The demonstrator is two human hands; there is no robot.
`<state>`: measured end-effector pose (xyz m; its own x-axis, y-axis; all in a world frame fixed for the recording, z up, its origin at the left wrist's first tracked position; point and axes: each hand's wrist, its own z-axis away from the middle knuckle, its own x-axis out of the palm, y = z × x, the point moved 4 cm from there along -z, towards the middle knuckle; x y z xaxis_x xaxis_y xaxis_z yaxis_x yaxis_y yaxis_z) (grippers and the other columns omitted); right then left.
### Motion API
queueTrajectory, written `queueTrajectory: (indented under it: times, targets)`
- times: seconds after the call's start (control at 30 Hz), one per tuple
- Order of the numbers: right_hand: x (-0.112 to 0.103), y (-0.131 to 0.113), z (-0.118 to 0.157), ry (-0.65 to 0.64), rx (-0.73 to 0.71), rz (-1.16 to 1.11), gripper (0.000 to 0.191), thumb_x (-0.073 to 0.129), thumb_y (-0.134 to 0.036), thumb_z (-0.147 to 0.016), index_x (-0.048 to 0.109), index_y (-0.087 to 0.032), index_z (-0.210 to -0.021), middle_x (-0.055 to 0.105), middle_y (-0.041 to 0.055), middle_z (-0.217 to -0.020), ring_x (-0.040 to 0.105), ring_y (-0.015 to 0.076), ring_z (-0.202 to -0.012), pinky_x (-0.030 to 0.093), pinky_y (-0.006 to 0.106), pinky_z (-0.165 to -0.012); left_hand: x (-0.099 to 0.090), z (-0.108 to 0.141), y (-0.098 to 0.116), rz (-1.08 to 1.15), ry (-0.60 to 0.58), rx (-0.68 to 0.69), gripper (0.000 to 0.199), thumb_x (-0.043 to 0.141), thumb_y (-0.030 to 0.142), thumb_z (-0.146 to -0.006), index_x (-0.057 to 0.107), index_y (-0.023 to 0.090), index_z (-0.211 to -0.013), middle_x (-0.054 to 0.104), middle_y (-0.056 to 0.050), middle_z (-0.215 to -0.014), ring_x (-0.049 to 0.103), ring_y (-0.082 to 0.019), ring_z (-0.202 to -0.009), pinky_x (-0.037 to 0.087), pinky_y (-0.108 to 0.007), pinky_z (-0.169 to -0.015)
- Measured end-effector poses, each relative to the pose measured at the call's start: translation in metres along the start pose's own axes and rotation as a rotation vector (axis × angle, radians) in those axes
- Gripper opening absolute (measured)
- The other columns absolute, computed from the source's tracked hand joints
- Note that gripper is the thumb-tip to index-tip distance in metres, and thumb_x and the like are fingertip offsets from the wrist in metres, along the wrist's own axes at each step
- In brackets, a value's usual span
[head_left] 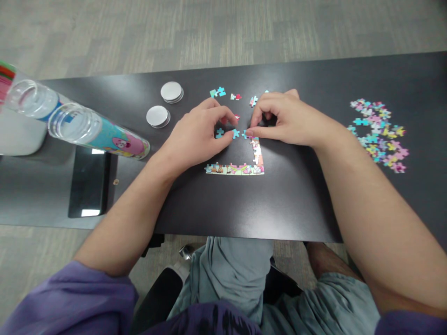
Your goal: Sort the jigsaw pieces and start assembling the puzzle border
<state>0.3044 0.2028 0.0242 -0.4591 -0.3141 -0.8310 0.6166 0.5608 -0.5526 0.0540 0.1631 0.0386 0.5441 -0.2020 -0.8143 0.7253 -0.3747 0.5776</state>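
Observation:
An L-shaped strip of joined puzzle pieces [240, 169] lies on the dark table, its upright arm on the right. Just above it, my left hand [206, 130] rests with thumb and fingers apart, the thumb tip touching a small blue piece [236, 134]. Another blue piece [220, 133] sits beside that thumb. My right hand [279, 116] has its thumb and index finger close together on a blue piece [245, 134] at the top of the upright arm. Farther back lie loose blue pieces [221, 91] and a red and white piece [236, 97].
A pile of loose puzzle pieces [379, 132] spreads over the right of the table. On the left are two stacks of white discs [171, 91], a clear cylinder with a colourful label [122, 142], another clear container [35, 100] and a black tablet-like object [89, 186].

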Motion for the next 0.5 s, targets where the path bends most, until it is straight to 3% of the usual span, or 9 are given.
queueTrajectory:
  times: [0.13, 0.3, 0.43, 0.5]
  targets:
    - [-0.001, -0.001, 0.001, -0.007, 0.005, -0.002, 0.027, 0.088, -0.050, -0.115, 0.080, -0.030, -0.100, 0.084, 0.0090, -0.112, 0.075, 0.0380, -0.110, 0.046, 0.071, -0.126, 0.000, 0.000, -0.002, -0.024, -0.001, -0.015, 0.020, 0.094, 0.041, -0.103, 0.090, 0.031, -0.119, 0.082, -0.006, -0.139, 0.077, -0.025, -0.101, 0.065, -0.042, -0.096]
    - [0.000, 0.000, 0.001, 0.000, -0.004, 0.006, 0.019, 0.087, -0.042, -0.114, 0.080, -0.031, -0.099, 0.084, 0.0084, -0.114, 0.074, 0.0369, -0.108, 0.046, 0.071, -0.126, -0.005, -0.001, -0.002, -0.017, -0.028, -0.015, 0.015, 0.089, 0.036, -0.104, 0.093, 0.031, -0.117, 0.083, -0.006, -0.135, 0.077, -0.025, -0.102, 0.065, -0.041, -0.094]
    - [0.001, 0.002, 0.000, 0.027, -0.035, -0.010, 0.018, 0.090, -0.039, -0.108, 0.082, -0.027, -0.098, 0.084, 0.0080, -0.112, 0.076, 0.0366, -0.110, 0.046, 0.066, -0.121, -0.017, -0.002, -0.007, -0.032, -0.034, -0.040, 0.021, 0.084, 0.038, -0.104, 0.094, 0.030, -0.121, 0.086, -0.008, -0.141, 0.078, -0.025, -0.098, 0.067, -0.046, -0.101]
    - [0.001, 0.002, 0.000, 0.019, -0.037, -0.020, 0.017, 0.091, -0.038, -0.107, 0.082, -0.026, -0.097, 0.084, 0.0081, -0.112, 0.076, 0.0362, -0.110, 0.046, 0.065, -0.120, -0.022, -0.003, -0.013, -0.035, -0.065, -0.057, 0.022, 0.085, 0.043, -0.105, 0.094, 0.030, -0.119, 0.087, -0.008, -0.134, 0.078, -0.026, -0.099, 0.068, -0.046, -0.103]
